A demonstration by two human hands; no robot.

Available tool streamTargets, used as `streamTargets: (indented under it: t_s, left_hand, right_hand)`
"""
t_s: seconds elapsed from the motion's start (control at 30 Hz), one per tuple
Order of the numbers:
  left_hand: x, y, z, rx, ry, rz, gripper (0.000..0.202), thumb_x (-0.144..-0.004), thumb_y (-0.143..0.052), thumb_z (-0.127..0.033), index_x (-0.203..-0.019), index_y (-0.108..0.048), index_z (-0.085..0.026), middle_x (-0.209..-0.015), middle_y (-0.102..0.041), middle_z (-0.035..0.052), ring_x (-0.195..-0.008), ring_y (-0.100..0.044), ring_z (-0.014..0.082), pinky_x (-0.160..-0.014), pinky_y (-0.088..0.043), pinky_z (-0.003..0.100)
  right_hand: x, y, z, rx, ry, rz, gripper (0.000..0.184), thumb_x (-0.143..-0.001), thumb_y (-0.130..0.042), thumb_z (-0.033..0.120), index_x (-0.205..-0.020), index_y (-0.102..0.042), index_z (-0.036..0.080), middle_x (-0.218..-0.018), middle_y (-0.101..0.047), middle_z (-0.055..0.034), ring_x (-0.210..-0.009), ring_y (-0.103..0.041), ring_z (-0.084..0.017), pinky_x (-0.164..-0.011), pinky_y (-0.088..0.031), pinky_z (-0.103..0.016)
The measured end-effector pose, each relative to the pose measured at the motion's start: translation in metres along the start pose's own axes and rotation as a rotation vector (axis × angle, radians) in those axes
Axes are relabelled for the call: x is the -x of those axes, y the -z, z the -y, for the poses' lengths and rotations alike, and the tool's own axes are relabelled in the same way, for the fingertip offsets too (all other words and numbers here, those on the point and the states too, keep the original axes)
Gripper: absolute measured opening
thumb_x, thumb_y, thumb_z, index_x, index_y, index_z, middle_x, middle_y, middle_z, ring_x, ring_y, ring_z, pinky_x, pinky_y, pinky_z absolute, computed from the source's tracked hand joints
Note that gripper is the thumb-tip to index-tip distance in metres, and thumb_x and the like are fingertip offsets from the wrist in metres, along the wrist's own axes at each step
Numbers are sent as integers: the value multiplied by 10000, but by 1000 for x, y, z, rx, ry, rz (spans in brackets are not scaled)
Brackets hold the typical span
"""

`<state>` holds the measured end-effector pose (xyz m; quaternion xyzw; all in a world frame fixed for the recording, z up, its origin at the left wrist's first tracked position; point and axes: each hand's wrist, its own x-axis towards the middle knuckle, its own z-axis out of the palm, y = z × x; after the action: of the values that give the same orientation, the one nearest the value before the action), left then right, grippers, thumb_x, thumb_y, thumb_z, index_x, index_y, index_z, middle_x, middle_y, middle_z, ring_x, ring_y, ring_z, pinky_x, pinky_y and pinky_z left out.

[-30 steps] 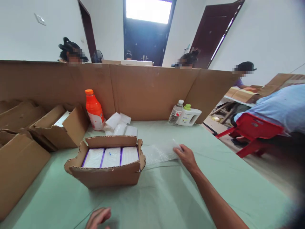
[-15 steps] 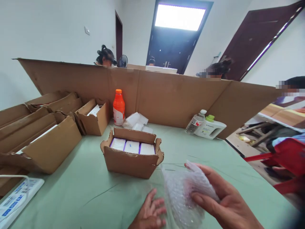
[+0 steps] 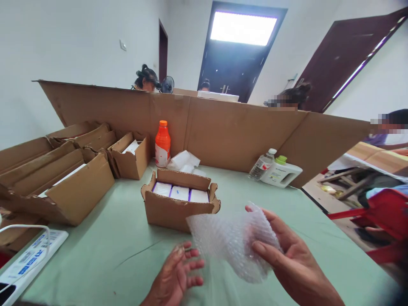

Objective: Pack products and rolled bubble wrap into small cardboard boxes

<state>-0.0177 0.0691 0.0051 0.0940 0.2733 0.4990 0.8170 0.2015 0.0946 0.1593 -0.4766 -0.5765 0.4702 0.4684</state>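
Observation:
My right hand (image 3: 287, 255) holds a sheet of clear bubble wrap (image 3: 229, 240) just above the green table, thumb and fingers closed on its right side. At the sheet's lower left corner, my left hand (image 3: 177, 276) has its fingers spread and curled, and touches or nearly touches the edge. Just beyond the wrap sits a small open cardboard box (image 3: 178, 208) with three white packets with purple edges side by side inside.
An orange bottle (image 3: 162, 144), white packets (image 3: 185, 161), a water bottle (image 3: 262, 164) and a white jug (image 3: 282, 172) stand along a cardboard screen (image 3: 223, 131). Open cartons (image 3: 63, 182) line the left. A power strip (image 3: 28, 263) lies front left. Other people sit behind the screen and at right.
My right hand picked the bubble wrap off the table and brought it close. The sheet has since spread out wider, and my left hand has come up to its lower corner.

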Motion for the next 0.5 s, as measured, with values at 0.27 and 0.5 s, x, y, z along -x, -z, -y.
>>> streamTargets:
  t_s: [0.27,0.5]
  left_hand:
    - [-11,-24,17,-69,-64,-78,498,-543,-936,-391,-861,-618,-177,-667,-616,-35,-593,-604,119,-585,-421,244]
    - [28,-17,-46,-496,-413,-41,272,-729,-793,-416,-827,-698,-180,-767,-690,12,-745,-607,153,-750,-480,270]
  right_hand:
    - [8,13,-4,31,-3,66,616,-823,-761,470,-1375,-550,298,-1000,-744,-62,-817,-717,-210,-667,-590,-260]
    - [2,25,-9,140,113,-157,678,-828,-770,403,-1430,-476,302,-1011,-736,-68,-790,-725,-198,-646,-607,-263]
